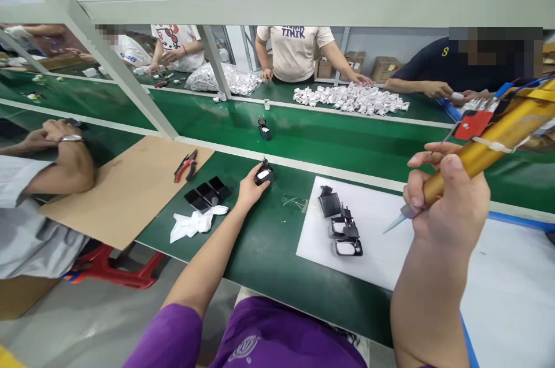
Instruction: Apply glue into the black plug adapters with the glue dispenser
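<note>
My left hand point(250, 188) reaches out over the green bench and grips a small black plug adapter point(264, 174) at the edge of the conveyor belt. My right hand point(448, 197) is raised at the right, closed around a yellow powered screwdriver point(485, 148) whose pale tip point(394, 223) points down-left. Below that tip, a few black adapter parts point(342, 223) lie on a white mat point(377, 258). Another black adapter point(264, 131) stands farther out on the belt.
Red-handled pliers point(186, 166) lie on a cardboard sheet point(125, 189); black covers point(207, 192) and a white cloth point(195, 222) sit beside it. A co-worker's arm point(56, 166) rests at the left. Other people across the belt handle heaps of white parts point(351, 99).
</note>
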The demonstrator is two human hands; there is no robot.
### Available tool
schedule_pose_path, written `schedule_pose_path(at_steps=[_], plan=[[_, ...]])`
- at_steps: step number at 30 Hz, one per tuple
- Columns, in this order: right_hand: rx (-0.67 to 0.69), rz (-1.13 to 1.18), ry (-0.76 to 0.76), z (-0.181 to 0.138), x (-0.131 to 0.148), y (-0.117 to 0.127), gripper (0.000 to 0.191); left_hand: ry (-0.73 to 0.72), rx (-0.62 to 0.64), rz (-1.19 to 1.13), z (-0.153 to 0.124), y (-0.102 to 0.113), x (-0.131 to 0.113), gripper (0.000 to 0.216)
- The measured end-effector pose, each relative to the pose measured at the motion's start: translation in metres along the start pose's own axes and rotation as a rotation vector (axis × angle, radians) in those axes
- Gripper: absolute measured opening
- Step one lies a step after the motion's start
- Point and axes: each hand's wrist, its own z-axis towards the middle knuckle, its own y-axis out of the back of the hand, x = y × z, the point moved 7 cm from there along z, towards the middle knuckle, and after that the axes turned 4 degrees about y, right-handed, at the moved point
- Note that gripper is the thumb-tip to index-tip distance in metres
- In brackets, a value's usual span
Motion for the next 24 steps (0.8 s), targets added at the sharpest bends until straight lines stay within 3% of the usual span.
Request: schedule_pose_path(at_steps=[3,6,11,15,17,24], plan=[[-0.005,-0.007,0.010,0.000,0.000,0.001,0.016,-0.026,0.073,-0.097,-0.006,-0.005,-0.008,0.068],[-0.007,-0.007,0.005,0.001,-0.001,0.002,0.015,-0.087,0.146,-0.166,-0.027,-0.006,-0.034,0.068],[0.051,0.027,-0.032,0.001,-0.002,0.000,0.022,-0.241,0.401,-0.108,-0.096,-0.025,-0.091,0.057],[0.091,0.070,-0.075,0.000,-0.001,-0.003,0.026,-0.211,0.598,-0.092,-0.140,-0.052,-0.097,0.057],[0.116,0.104,-0.100,-0.001,-0.001,-0.006,0.027,-0.205,0.617,-0.069,-0.148,-0.060,-0.093,0.060],[0.153,0.067,-0.088,-0.008,0.003,-0.013,0.023,-0.240,0.479,-0.001,-0.145,-0.062,-0.092,0.058]])
